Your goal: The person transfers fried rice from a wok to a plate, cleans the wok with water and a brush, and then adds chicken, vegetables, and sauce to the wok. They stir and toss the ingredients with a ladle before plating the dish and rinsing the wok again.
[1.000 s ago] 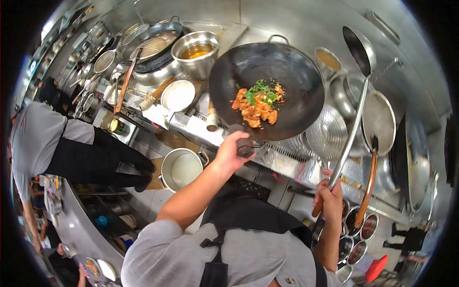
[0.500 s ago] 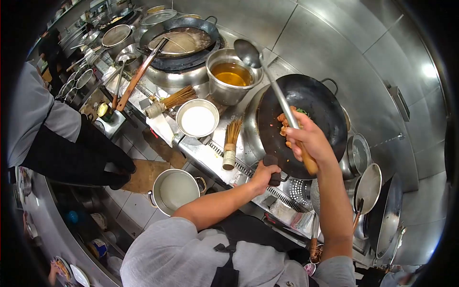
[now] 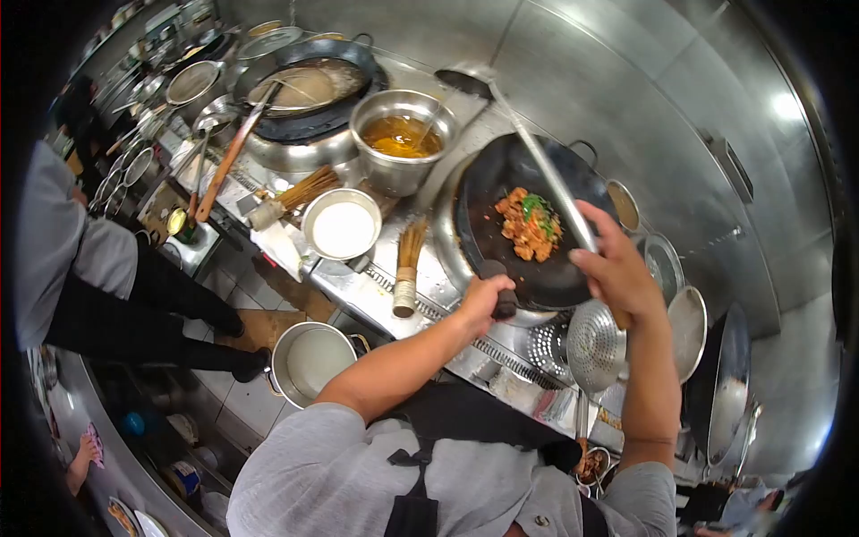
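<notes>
My left hand (image 3: pixel 483 302) is closed round the dark handle of a black wok (image 3: pixel 580 276) on the stove. Browned food pieces (image 3: pixel 528 234) with green leaves lie in the wok. My right hand (image 3: pixel 620 273) grips a long-handled ladle (image 3: pixel 541 161), which slants across above the wok. The ladle's bowl is up and to the left, near a steel pot (image 3: pixel 392 170) of golden oil-like liquid. A thin streak of liquid seems to run from the bowl into this pot, whose surface is stirred.
Left of the wok are a bowl of white contents (image 3: pixel 344 228), a bamboo brush (image 3: pixel 407 273) and another wok (image 3: pixel 358 58) of cloudy liquid. A perforated skimmer (image 3: pixel 595 349) lies at right. A large pot (image 3: pixel 277 369) stands low down; a co-worker (image 3: pixel 89 259) stands at left.
The ladle's bowl has tipped over beside the oil pot, and the liquid in that pot is disturbed. My right hand has moved right and down. More of the wok's food shows.
</notes>
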The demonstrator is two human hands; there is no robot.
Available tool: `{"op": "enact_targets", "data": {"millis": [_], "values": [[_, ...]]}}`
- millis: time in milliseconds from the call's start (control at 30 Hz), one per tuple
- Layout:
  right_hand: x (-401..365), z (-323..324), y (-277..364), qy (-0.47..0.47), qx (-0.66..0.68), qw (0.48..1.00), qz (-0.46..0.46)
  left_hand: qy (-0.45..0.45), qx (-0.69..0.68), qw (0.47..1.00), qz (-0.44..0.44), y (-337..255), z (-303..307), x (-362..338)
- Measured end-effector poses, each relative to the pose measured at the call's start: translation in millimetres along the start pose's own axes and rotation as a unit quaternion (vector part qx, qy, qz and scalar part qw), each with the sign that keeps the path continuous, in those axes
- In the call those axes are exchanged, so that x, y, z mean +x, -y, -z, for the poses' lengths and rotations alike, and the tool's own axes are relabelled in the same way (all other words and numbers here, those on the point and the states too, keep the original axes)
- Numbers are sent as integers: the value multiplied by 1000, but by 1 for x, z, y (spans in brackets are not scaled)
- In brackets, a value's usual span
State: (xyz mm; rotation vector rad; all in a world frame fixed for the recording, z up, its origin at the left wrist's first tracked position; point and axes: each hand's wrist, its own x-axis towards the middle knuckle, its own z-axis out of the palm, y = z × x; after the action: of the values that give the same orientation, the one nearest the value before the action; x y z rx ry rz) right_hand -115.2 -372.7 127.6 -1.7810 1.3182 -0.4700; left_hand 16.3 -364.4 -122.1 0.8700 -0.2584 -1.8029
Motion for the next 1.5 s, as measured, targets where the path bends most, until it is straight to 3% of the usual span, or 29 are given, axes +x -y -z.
{"op": "enact_targets", "data": {"millis": [100, 200, 300, 333, 400, 467, 533, 633, 700, 833, 867, 933, 1067, 1167, 1200, 1233, 1267, 1367, 1433, 1500], "values": [[-73, 38, -27, -130, -230, 963, 57, 0, 2, 999, 35, 3, 4, -4], [-130, 66, -54, -106, 66, 989, -77, -15, -23, 994, 106, -8, 14, -53], [-131, 27, -139, -171, -12, 981, -88, -36, -22, 995, 91, -2, 30, -84], [-124, -3, -186, -187, 1, 982, -36, -26, -19, 996, 86, -1, 34, -88], [-124, -44, -213, -191, 118, 974, -1, -26, 11, 996, 84, -5, 25, -91], [-133, -63, -204, -164, 318, 933, -34, -45, 1, 995, 91, -6, 9, -78], [-142, -62, -204, -156, 336, 928, -41, -18, 0, 995, 102, -11, 3, -55], [-148, -73, -221, -162, 329, 930, -19, -86, 70, 990, 89, -13, -14, -13], [-148, -87, -238, -160, 293, 942, -33, -57, 61, 989, 121, -13, -1, 10], [-133, -155, -300, -47, 218, 961, -163, -38, 10, 989, 140, -13, -17, 1], [-130, -170, -315, -63, 183, 977, -91, -33, -4, 991, 128, -5, -16, 4], [-128, -187, -317, -99, 106, 988, 52, -39, -59, 989, 129, 0, -11, 16], [-141, -169, -264, -90, 224, 956, -168, -40, -57, 991, 114, 7, -5, 15], [-152, -142, -200, -91, 340, 914, -200, -37, -50, 992, 112, 5, -1, 5], [-157, -144, -190, -105, 425, 884, -167, -32, -46, 993, 108, 4, 4, 1], [-154, -158, -206, -199, 295, 931, -82, -22, -39, 993, 105, 3, 9, -1], [-145, -177, -233, -288, 150, 946, 3, -7, -32, 994, 103, 3, 10, 0], [-166, -182, -232, -354, 89, 931, -3, 32, -26, 993, 114, 8, 35, 7], [-199, -167, -165, -285, 377, 868, -151, 38, -21, 992, 121, 8, 46, 4], [-222, -168, -158, -318, 381, 853, -159, 57, -17, 990, 131, 9, 47, 5]]}}
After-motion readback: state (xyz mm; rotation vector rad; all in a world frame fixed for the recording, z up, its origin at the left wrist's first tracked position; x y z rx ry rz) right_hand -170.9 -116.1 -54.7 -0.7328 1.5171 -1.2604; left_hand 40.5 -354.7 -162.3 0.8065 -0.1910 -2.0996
